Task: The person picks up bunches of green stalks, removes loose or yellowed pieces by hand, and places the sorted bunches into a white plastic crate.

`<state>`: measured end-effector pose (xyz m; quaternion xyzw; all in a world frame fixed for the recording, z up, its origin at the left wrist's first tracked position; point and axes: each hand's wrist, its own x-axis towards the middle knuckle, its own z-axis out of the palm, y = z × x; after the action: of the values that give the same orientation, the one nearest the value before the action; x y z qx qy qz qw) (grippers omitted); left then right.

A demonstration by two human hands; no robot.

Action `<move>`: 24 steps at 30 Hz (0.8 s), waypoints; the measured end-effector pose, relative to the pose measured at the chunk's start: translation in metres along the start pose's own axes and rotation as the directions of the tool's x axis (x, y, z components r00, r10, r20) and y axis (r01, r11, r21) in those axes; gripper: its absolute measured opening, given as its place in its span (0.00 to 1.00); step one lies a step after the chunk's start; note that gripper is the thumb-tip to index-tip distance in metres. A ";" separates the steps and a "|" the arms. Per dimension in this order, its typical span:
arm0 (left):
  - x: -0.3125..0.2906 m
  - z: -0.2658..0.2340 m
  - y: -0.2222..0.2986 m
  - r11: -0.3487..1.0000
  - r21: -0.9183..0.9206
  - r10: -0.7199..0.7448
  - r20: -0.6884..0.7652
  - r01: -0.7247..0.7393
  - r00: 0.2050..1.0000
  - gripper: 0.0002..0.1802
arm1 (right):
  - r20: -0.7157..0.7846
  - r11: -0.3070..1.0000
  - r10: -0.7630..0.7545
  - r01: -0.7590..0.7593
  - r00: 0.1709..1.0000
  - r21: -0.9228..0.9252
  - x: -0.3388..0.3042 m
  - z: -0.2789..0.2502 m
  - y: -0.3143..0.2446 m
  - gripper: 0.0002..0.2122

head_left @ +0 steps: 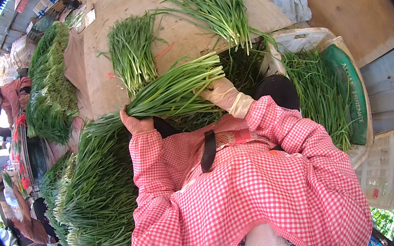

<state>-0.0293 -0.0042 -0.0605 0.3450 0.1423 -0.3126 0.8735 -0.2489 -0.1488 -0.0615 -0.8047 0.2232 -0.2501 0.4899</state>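
Note:
A loose bunch of garlic chives lies across both my hands above my lap, its pale stem ends to the right. My left hand is closed round the leafy end, thumb on top. Toward the stem ends, my right hand, in a pale glove, grips the bunch from below. Just beyond it on the board stands a neat bundle of chives, a bit of red tie beside it. Farther right, a looser pile of chives has its stems toward me.
The work board stretches ahead. To my left rises a tall heap of chives, with another heap beyond. At right stands a crate of loose greens with a green sack. A co-worker bends at far left.

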 end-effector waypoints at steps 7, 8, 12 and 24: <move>0.013 -0.009 0.009 0.999 -0.032 -0.009 0.013 0.009 1.000 0.14 | 0.359 0.700 0.108 -0.328 0.927 0.635 -0.016 -0.040 -0.016 0.17; 0.014 -0.007 0.009 0.999 -0.038 -0.004 0.000 0.004 1.000 0.14 | 0.424 0.629 0.007 -0.333 0.906 0.702 -0.020 -0.050 -0.013 0.15; 0.028 -0.017 0.011 0.995 -0.099 -0.005 -0.002 0.004 1.000 0.13 | 0.265 0.177 -0.133 -0.240 0.955 0.955 -0.048 -0.098 -0.053 0.16; 0.006 -0.010 0.003 0.999 0.011 -0.039 0.056 0.038 0.998 0.14 | 0.453 0.734 0.229 -0.459 0.861 0.501 0.014 -0.054 -0.010 0.17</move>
<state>-0.0229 0.0011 -0.0690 0.3375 0.1228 -0.3395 0.8693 -0.2701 -0.1895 -0.0282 -0.5856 0.1874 -0.0578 0.7865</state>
